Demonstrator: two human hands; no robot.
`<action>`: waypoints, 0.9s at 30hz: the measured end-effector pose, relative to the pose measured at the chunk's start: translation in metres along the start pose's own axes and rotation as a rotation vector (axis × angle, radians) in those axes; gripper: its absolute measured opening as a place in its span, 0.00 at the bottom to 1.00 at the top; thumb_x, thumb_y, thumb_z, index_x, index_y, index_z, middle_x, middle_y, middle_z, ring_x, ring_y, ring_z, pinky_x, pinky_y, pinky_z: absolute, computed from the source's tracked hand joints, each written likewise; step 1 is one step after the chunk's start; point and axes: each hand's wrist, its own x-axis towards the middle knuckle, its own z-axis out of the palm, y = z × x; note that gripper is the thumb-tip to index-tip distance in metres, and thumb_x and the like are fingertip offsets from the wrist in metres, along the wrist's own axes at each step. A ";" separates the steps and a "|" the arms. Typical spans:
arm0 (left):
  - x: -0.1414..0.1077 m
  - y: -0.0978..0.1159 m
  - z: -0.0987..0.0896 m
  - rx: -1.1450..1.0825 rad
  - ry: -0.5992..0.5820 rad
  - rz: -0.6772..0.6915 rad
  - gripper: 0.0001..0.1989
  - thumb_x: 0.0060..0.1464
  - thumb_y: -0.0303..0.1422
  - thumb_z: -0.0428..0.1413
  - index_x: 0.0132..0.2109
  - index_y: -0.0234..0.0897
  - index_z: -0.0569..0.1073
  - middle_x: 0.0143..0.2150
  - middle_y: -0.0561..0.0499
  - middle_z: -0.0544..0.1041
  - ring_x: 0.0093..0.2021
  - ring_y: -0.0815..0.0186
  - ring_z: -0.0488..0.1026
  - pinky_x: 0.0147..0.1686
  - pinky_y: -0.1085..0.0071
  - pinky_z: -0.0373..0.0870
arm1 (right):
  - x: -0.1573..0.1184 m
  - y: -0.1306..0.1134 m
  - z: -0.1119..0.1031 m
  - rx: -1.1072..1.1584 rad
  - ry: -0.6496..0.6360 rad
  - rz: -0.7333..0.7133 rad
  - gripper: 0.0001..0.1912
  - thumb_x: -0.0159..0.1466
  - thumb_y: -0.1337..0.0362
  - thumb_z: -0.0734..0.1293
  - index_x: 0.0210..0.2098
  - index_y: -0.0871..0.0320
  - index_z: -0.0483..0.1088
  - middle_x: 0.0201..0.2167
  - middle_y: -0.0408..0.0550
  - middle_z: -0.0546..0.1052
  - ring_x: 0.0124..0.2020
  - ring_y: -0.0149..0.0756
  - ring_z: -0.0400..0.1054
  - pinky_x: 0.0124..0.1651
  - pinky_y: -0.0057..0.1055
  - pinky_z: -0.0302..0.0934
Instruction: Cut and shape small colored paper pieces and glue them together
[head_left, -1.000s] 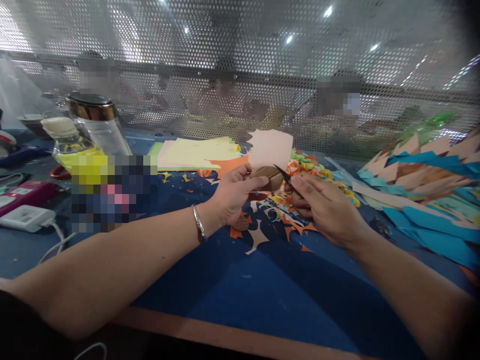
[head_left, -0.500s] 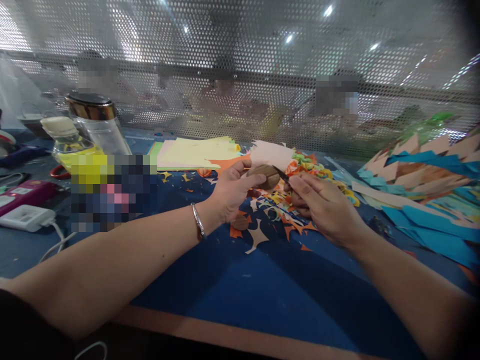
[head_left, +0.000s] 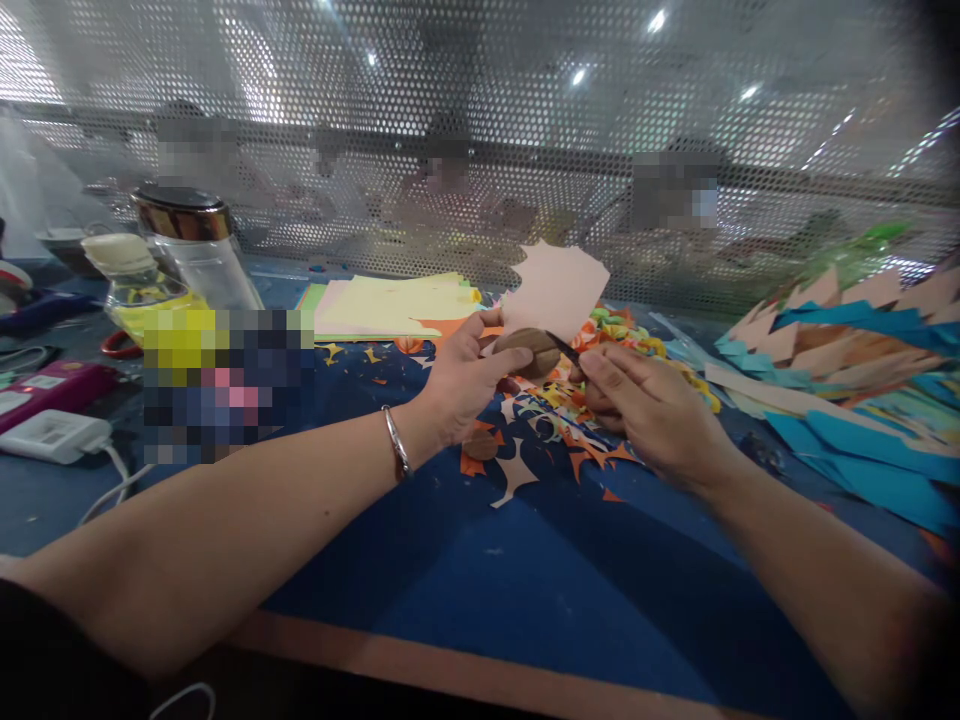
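Observation:
My left hand [head_left: 465,375] pinches a round brown disc [head_left: 529,352] between thumb and fingers. A sheet of pale pink paper [head_left: 559,285] with a scalloped left edge stands up behind the disc, in the same grip. My right hand [head_left: 637,400] is closed around dark, narrow-bladed scissors [head_left: 566,347], their handles hidden by the fingers. The blade tip meets the right edge of the disc. Below the hands lie curved paper scraps [head_left: 516,470] and a second small brown disc [head_left: 481,443].
A paper stack [head_left: 397,305] lies behind my left hand; colourful cut pieces [head_left: 622,330] heap behind my right. Folded blue and peach paper [head_left: 862,430] spreads at the right. A yellow-filled bottle [head_left: 124,285], a clear tumbler [head_left: 199,250] and a white adapter [head_left: 52,436] stand or lie left. A perforated metal panel [head_left: 510,210] closes the back.
The pink paper has swung upward behind the disc, so more of its scalloped edge shows. Both hands, the disc and the scissors stay nearly in place.

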 end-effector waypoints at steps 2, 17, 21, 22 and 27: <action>0.001 -0.001 -0.001 0.028 0.007 0.031 0.21 0.49 0.26 0.68 0.48 0.40 0.69 0.35 0.52 0.81 0.32 0.68 0.78 0.32 0.72 0.69 | 0.001 0.000 0.000 -0.013 -0.001 -0.019 0.34 0.60 0.32 0.72 0.26 0.52 0.56 0.21 0.35 0.50 0.19 0.25 0.43 0.21 0.29 0.37; 0.003 -0.001 -0.002 0.090 -0.005 0.073 0.21 0.49 0.26 0.67 0.48 0.41 0.68 0.35 0.53 0.80 0.34 0.67 0.78 0.42 0.68 0.74 | 0.004 0.009 -0.004 -0.101 -0.001 -0.057 0.32 0.63 0.32 0.69 0.28 0.52 0.59 0.20 0.36 0.53 0.19 0.26 0.45 0.19 0.27 0.39; 0.003 -0.001 -0.002 0.104 -0.009 0.086 0.22 0.49 0.26 0.67 0.49 0.41 0.68 0.33 0.53 0.79 0.34 0.66 0.78 0.43 0.67 0.74 | 0.004 0.009 -0.005 -0.131 0.004 -0.048 0.33 0.61 0.29 0.69 0.28 0.52 0.59 0.20 0.36 0.53 0.20 0.26 0.45 0.19 0.27 0.39; 0.002 -0.001 -0.002 0.108 -0.009 0.089 0.22 0.48 0.26 0.67 0.49 0.41 0.68 0.33 0.53 0.80 0.34 0.65 0.78 0.43 0.66 0.74 | 0.004 0.009 -0.005 -0.132 0.000 -0.043 0.34 0.60 0.28 0.69 0.28 0.52 0.59 0.21 0.35 0.53 0.20 0.26 0.45 0.19 0.27 0.39; 0.002 -0.001 -0.003 0.149 -0.031 0.117 0.22 0.49 0.26 0.65 0.49 0.39 0.68 0.34 0.51 0.80 0.36 0.64 0.79 0.45 0.64 0.74 | 0.005 0.010 -0.004 -0.134 -0.007 -0.044 0.33 0.62 0.29 0.68 0.28 0.52 0.58 0.21 0.35 0.51 0.20 0.26 0.44 0.20 0.28 0.38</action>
